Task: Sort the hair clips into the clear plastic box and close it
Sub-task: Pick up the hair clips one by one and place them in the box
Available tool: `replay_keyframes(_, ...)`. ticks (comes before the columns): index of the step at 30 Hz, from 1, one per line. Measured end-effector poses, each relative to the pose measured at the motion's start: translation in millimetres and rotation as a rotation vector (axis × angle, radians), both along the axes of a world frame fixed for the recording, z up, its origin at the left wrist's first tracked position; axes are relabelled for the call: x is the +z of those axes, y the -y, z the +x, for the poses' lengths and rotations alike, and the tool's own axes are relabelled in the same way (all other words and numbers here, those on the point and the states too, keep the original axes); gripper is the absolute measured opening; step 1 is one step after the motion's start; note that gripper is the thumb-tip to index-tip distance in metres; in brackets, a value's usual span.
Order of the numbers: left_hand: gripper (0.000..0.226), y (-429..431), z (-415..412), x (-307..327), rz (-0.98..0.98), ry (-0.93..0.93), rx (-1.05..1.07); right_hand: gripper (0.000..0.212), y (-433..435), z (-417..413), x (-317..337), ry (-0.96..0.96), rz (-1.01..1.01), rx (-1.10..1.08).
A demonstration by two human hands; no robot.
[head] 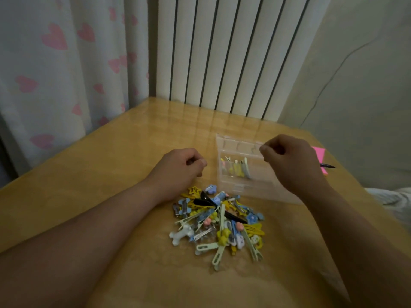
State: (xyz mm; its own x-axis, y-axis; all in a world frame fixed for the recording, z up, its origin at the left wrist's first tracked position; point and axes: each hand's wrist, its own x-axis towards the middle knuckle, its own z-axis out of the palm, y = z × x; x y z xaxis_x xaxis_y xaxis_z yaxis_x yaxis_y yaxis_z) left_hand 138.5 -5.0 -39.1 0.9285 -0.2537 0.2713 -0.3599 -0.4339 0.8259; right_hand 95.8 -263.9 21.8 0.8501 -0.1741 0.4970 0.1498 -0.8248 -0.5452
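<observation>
Clear plastic box (249, 185) lies under the curled right hand (291, 161); whether that hand pinches anything cannot be told. Just beyond the tangled pile of hair clips (220, 221), the left hand (180, 166) is curled, seemingly empty. Risk: snagged clips lift together and scatter.

The right grip (291, 161) covers the 3 o'clock edge of the box (225, 142) and most of the pen (328, 166) and note (319, 153) beyond. The clips (238, 169) inside blur together. We cannot tell whether it or the left grip (180, 170) pinches anything.
</observation>
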Motion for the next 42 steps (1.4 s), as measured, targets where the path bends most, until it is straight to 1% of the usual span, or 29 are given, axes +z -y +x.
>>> replay_keyframes(3,0.018,0.2,-0.7,0.9,0.013,0.0,0.011,0.008,-3.2,-24.6,4.4,-0.059,-0.014,0.142)
replay_keyframes(6,0.019,0.6,-1.6,1.9,0.023,-0.001,0.019,0.006,-3.7,-40.0,6.4,-0.273,-0.068,0.312)
replay_keyframes(8,0.019,1.0,-2.2,2.5,0.027,-0.001,0.025,0.003,-4.3,-44.1,7.7,-0.429,-0.176,0.395)
replay_keyframes(10,0.019,0.8,-2.3,3.5,0.022,-0.005,0.026,0.002,-4.4,-47.0,11.1,-0.545,-0.301,0.453)
replay_keyframes(14,0.019,1.1,-3.2,4.0,0.02,-0.009,0.023,0.01,-1.5,-53.3,18.0,-0.747,-0.446,0.534)
replay_keyframes(19,0.019,-0.6,-3.8,4.1,0.005,-0.02,0.022,0.017,-6.3,-54.5,14.9,-0.783,-0.495,0.548)
replay_keyframes(24,0.018,0.4,-3.8,3.3,0.0,-0.019,0.019,0.011,-11.5,-53.2,9.4,-0.754,-0.496,0.561)
replay_keyframes(27,0.018,0.7,-3.8,3.2,-0.013,-0.032,0.02,0.009,-9.7,-50.8,8.7,-0.737,-0.404,0.587)
replay_keyframes(33,0.018,0.4,-3.9,3.3,-0.026,-0.043,0.022,0.007,5.7,-45.2,11.2,-0.75,-0.135,0.655)
replay_keyframes(35,0.018,0.3,-3.2,2.9,-0.019,-0.039,0.016,0.006,11.7,-44.9,12.0,-0.714,-0.033,0.67)
replay_keyframes(36,0.018,0.2,-2.7,2.5,-0.011,-0.033,0.013,0.006,14.6,-44.4,12.3,-0.667,0.04,0.665)
replay_keyframes(38,0.018,0.4,-1.5,1.8,0.002,-0.022,0.008,0.01,20.5,-40.8,12.4,-0.518,0.211,0.592)
replay_keyframes(40,0.018,0.1,-1.1,0.9,-0.002,-0.016,0.006,0.01,26.9,-30.6,12.1,-0.383,0.372,0.448)
replay_keyframes(41,0.018,-0.1,-0.8,0.5,-0.006,-0.013,0.007,0.01,29.2,-23.0,13.2,-0.344,0.405,0.366)
replay_keyframes(42,0.018,-0.1,-0.8,0.2,-0.008,-0.011,0.006,0.01,30.3,-14.3,15.1,-0.324,0.394,0.288)
